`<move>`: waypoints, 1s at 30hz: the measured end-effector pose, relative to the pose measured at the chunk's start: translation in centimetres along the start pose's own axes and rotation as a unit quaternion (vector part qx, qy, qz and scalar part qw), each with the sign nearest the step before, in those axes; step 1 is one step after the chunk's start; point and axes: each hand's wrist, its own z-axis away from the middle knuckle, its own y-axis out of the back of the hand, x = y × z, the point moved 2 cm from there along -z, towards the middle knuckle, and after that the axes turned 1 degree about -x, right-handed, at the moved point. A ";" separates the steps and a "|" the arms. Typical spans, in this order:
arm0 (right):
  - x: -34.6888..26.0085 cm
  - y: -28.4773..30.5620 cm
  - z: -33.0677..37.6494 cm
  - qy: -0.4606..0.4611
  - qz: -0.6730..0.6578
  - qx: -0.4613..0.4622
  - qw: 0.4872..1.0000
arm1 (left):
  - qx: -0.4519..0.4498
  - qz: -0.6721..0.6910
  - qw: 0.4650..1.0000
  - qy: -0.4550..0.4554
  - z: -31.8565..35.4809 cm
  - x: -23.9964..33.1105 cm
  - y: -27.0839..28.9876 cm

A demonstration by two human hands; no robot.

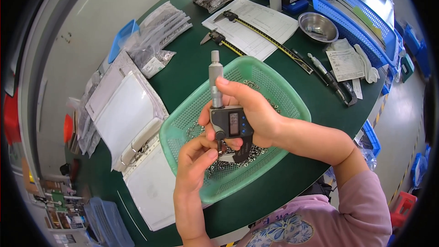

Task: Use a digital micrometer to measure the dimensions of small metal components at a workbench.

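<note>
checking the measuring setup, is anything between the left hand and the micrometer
Nothing visible: the left hand has its fingertips right at the lower end of the digital micrometer, which the right hand holds above the green basket.

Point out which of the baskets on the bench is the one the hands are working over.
The green mesh basket in the middle, holding small metal rings. Both hands, left and right, hold a digital micrometer above it. The blue basket sits far off.

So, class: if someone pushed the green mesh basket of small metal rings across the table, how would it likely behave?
The green mesh basket looks like thin plastic, so it may flex. It sits flat on the green table, so it would probably slide rather than tip. The small metal rings lie loose inside, so they would likely shift and rattle.
</note>
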 end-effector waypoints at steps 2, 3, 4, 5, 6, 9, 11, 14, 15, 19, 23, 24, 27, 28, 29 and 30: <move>0.0 0.2 0.0 0.001 -0.007 0.008 1.000 | -0.006 -0.014 1.000 -0.002 0.2 -0.5 0.6; 0.0 0.1 0.0 -0.001 -0.011 -0.003 1.000 | 0.014 -0.018 1.000 0.006 0.3 -0.7 0.9; 0.0 0.0 0.0 -0.001 -0.016 -0.013 1.000 | 0.031 -0.022 0.999 0.014 0.5 -0.9 1.2; 0.1 -0.1 -0.1 -0.004 -0.006 -0.013 1.000 | 0.049 -0.017 0.999 0.015 0.8 -0.8 1.2; 0.3 -0.2 -0.1 -0.007 -0.010 -0.015 1.000 | 0.038 -0.016 0.999 0.015 0.9 -0.7 0.9; -0.1 -0.4 0.1 -0.001 -0.014 -0.014 1.000 | 0.025 -0.002 1.000 -0.009 0.4 0.6 -0.4; 0.1 -0.3 0.0 0.005 -0.007 -0.016 1.000 | 0.016 -0.016 1.000 -0.006 0.4 0.4 -0.3; 0.4 -0.2 0.1 0.001 0.003 -0.021 1.000 | 0.015 -0.033 0.999 -0.001 0.4 0.2 -0.2; 0.5 -0.1 0.0 0.000 -0.005 -0.021 1.000 | 0.017 -0.035 0.999 0.004 0.4 0.2 -0.3; 0.6 0.0 0.0 0.001 -0.019 -0.014 1.000 | 0.025 -0.030 0.999 0.005 0.5 0.1 -0.2; 0.8 -0.4 -0.5 0.000 -0.027 -0.013 1.000 | 0.034 -0.030 0.999 -0.004 0.8 0.6 -0.1; 0.7 -0.4 -0.4 -0.001 -0.025 -0.006 1.000 | 0.028 -0.030 0.999 -0.001 0.7 0.6 -0.3; 0.6 -0.1 -0.4 0.004 -0.019 -0.010 1.000 | 0.030 -0.024 0.999 0.005 0.4 0.5 -0.5; 0.6 0.0 -0.3 0.005 -0.020 -0.010 1.000 | 0.035 -0.030 0.999 0.004 0.3 0.5 -0.7; 0.6 0.0 -0.3 0.006 -0.022 -0.009 1.000 | 0.039 -0.036 0.999 0.003 0.3 0.6 -0.7; 0.5 0.0 -0.3 0.007 -0.023 -0.008 1.000 | 0.040 -0.037 0.999 0.003 0.3 0.6 -0.7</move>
